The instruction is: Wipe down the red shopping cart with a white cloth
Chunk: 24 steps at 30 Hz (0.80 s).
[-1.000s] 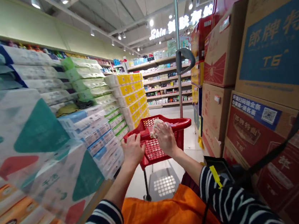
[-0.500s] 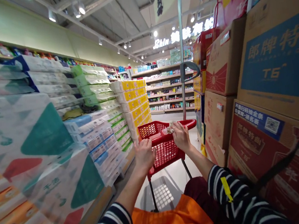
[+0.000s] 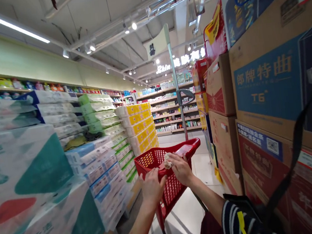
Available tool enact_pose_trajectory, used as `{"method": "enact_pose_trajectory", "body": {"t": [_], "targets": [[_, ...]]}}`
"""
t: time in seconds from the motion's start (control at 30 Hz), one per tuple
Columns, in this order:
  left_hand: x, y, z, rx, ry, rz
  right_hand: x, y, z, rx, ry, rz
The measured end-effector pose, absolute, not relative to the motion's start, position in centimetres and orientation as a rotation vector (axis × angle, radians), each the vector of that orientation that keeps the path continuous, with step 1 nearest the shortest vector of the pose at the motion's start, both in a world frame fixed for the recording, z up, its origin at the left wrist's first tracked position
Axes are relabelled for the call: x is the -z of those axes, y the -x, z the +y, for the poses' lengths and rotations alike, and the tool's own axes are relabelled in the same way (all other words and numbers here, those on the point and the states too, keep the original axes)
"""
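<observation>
A red plastic shopping cart (image 3: 174,195) stands in front of me, angled, its perforated basket facing up. My left hand (image 3: 152,187) is closed over the near left end of its red handle (image 3: 186,149), fingers on top and thumb toward the right. On the middle of the handle, my right hand (image 3: 180,169) presses a crumpled off-white cloth (image 3: 167,161) against the surface. The cloth bunches out past the fingertips, and the palm hides part of it. The handle's right end reaches beyond my right hand.
Stacked tissue packs (image 3: 103,175) line the left side, with yellow packs (image 3: 138,124) farther ahead. Cardboard cartons (image 3: 264,82) are piled close on the right. A metal pole (image 3: 182,117) rises beyond the cart, before product shelves (image 3: 167,117). A black strap (image 3: 296,142) crosses the right.
My right hand and the cloth have slid leftward along the handle, closer to my left hand. The view has tilted up and turned slightly right, and the cart appears lower.
</observation>
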State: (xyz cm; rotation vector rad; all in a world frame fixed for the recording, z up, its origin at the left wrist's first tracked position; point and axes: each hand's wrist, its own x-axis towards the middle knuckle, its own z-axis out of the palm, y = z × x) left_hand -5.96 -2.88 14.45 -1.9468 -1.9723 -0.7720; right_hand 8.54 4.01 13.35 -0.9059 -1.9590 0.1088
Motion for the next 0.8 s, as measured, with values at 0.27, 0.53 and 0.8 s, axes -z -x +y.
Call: {"method": "enact_pose_trajectory", "body": {"t": [0.27,0.53,0.8], "targets": [[-13.4,2.6,-2.4,0.974,2.248,-1.855,-14.2,-13.1,7.3,-0.117,1.102,-1.871],[-9.8,3.6,-0.7,0.883,2.349,-2.017,-13.8,-8.9,2.1,0.147,1.033,-2.111],[-9.3,7.2,0.4,0.733,2.119,-2.275,-12.8,-11.3,3.5,0.336,1.191,-2.002]]}}
